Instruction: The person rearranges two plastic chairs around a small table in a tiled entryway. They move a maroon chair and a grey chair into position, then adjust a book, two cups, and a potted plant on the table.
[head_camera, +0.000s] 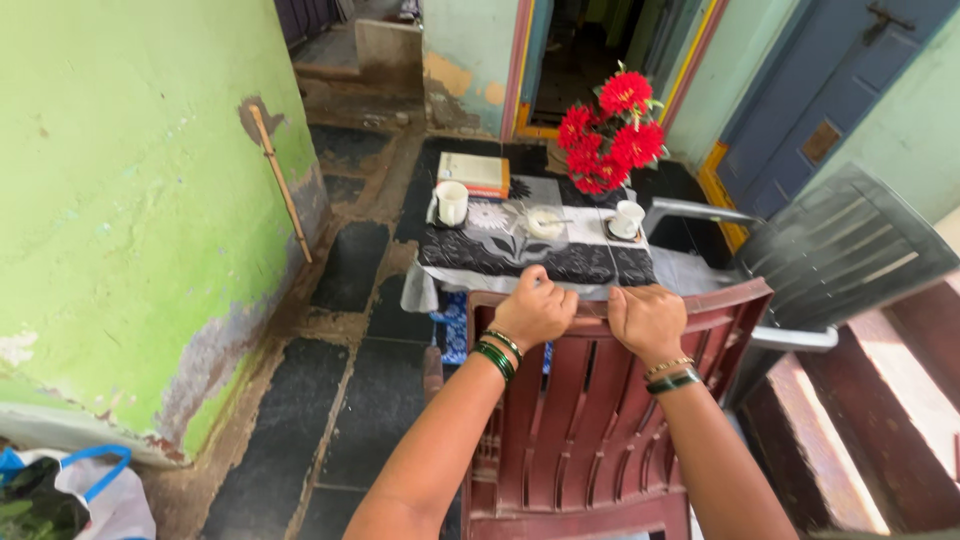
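both our left hand (535, 312) and right hand (647, 318) grip closed on the maroon plastic chair (590, 420) top rail; keeping hands level should steady it beside the small counter (530, 262).

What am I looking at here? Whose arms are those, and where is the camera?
The camera sits on a person's head and looks down, so the two arms are that person's own. The left hand and the right hand both close their grip on the top edge of a reddish-brown plastic chair. In front of it stands a small table with a black and white flowered cloth. On it are a white mug, a small bowl with a spoon, a cup on a saucer, a stack of books and red flowers. A grey chair stands on the right.
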